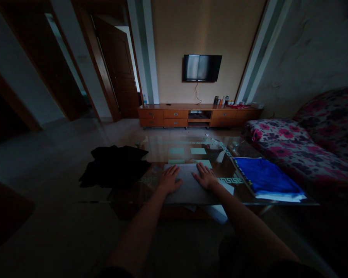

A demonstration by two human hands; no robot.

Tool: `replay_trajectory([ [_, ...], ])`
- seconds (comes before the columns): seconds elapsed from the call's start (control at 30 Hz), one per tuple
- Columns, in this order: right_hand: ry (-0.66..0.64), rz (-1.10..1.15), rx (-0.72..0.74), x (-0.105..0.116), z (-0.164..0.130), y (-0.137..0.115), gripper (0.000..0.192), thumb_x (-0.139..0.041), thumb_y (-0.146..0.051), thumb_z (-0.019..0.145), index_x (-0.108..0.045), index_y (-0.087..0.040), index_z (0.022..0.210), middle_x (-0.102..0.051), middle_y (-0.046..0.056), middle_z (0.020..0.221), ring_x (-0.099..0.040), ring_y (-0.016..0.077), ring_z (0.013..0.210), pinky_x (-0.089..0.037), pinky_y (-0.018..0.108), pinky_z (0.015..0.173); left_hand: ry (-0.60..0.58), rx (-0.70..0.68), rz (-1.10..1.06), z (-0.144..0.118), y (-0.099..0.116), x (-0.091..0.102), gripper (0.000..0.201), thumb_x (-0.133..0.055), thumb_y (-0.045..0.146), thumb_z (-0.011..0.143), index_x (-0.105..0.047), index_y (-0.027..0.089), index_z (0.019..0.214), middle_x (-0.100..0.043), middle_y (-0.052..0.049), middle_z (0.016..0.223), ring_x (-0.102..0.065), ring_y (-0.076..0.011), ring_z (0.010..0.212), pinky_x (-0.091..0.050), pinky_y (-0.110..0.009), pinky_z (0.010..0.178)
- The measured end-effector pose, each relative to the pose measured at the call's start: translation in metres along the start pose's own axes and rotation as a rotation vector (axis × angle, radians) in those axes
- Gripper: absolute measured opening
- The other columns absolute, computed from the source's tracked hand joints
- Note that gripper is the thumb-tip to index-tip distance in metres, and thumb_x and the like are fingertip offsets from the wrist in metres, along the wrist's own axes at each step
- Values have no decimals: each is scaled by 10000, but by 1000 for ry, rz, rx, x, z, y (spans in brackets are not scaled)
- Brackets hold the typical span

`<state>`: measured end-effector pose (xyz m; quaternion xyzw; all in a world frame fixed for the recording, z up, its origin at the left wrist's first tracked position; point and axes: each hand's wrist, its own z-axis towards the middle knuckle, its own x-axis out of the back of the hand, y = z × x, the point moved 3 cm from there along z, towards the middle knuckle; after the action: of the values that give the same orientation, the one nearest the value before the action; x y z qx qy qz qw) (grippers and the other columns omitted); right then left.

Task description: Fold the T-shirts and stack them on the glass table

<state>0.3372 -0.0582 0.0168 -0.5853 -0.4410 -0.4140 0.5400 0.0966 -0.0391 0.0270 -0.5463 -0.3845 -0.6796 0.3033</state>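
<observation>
A grey folded cloth lies flat on the glass coffee table, close to its near edge. My left hand rests palm down on the cloth's left side, fingers stretched out. On its right side my right hand lies flat too, with the fingers spread. Off to the left, a heap of black cloth sits on the table. At the right end is a folded blue cloth with a white lower edge. The dim light hides the finer detail of the fabrics.
A patterned floral sofa stands along the right. Across the room are a wooden TV cabinet with bottles on top and a wall-mounted television. Papers and a white box show beneath the glass. A brown door stands at the back left.
</observation>
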Motion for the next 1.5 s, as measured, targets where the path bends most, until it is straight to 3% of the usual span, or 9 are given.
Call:
replay_trajectory([
  [0.17, 38, 4, 4, -6, 0, 3, 878, -180, -750, 967, -107, -211, 1656, -15, 21, 1720, -74, 281, 1576, -91, 474, 1255, 3, 5, 8, 0, 1, 0, 719, -484, 536, 947, -334, 250, 1589, -258, -40, 1684, -222, -259, 1546, -185, -448, 1258],
  [0.33, 66, -25, -9, -6, -1, -1, 875, -211, -720, 977, -126, -171, 1653, -57, 43, 1718, -92, 253, 1575, -66, 439, 1261, 91, -5, 18, -1, 4, 3, 648, -487, 453, 957, -385, 242, 1561, -312, -52, 1662, -277, -260, 1519, -230, -425, 1244],
  [0.5, 202, -117, -59, 2, -12, -16, 747, -217, -585, 1017, -314, -141, 1609, -193, 93, 1697, -154, 297, 1556, 5, 513, 1248, 197, -14, 103, -6, 18, 15, 528, -420, 352, 985, -482, 194, 1485, -436, -112, 1578, -363, -280, 1459, -210, -459, 1243],
  [0.6, 214, -153, -40, 2, -23, -30, 694, -234, -531, 1022, -356, -158, 1594, -174, 102, 1701, -112, 332, 1558, 16, 585, 1222, 174, -20, 115, -11, 32, 14, 516, -415, 409, 994, -508, 208, 1460, -465, -115, 1554, -382, -294, 1445, -209, -483, 1239],
  [0.73, 113, -96, -5, -11, -38, -36, 707, -240, -627, 1005, -275, -285, 1624, -116, 76, 1715, -55, 368, 1564, -52, 654, 1185, 91, 74, 64, -23, 42, 0, 630, -402, 548, 991, -435, 226, 1531, -371, -103, 1628, -308, -335, 1498, -238, -534, 1222],
  [0.87, 164, -95, 18, -18, -47, -33, 699, -247, -620, 1011, -250, -296, 1630, -100, 84, 1717, -34, 351, 1569, -46, 605, 1199, 98, 60, 54, -32, 43, -8, 597, -358, 493, 1018, -399, 238, 1556, -335, -64, 1652, -267, -291, 1526, -212, -494, 1244],
  [1.07, 148, -105, 0, -17, -44, -34, 692, -257, -606, 1015, -252, -290, 1630, -82, 82, 1719, -17, 317, 1575, -11, 562, 1215, 149, -3, 84, -34, 54, 5, 513, -338, 394, 1035, -489, 222, 1494, -410, -76, 1611, -330, -269, 1501, -199, -476, 1257],
  [1.3, 139, -91, 10, -20, -44, -33, 687, -233, -589, 1026, -231, -272, 1637, -57, 79, 1719, 9, 299, 1578, 14, 544, 1226, -3, -138, 36, -47, 73, -9, 723, -261, 607, 1024, -332, 164, 1591, -283, -100, 1670, -206, -275, 1552, -177, -493, 1263],
  [1.5, 116, -91, 30, -19, -36, -31, 798, -268, -618, 1011, -154, -151, 1648, -7, 154, 1710, 31, 289, 1578, 20, 462, 1244, 11, -132, 35, -44, 70, -16, 709, -208, 603, 1032, -342, 185, 1589, -296, -84, 1667, -196, -251, 1556, -125, -470, 1273],
])
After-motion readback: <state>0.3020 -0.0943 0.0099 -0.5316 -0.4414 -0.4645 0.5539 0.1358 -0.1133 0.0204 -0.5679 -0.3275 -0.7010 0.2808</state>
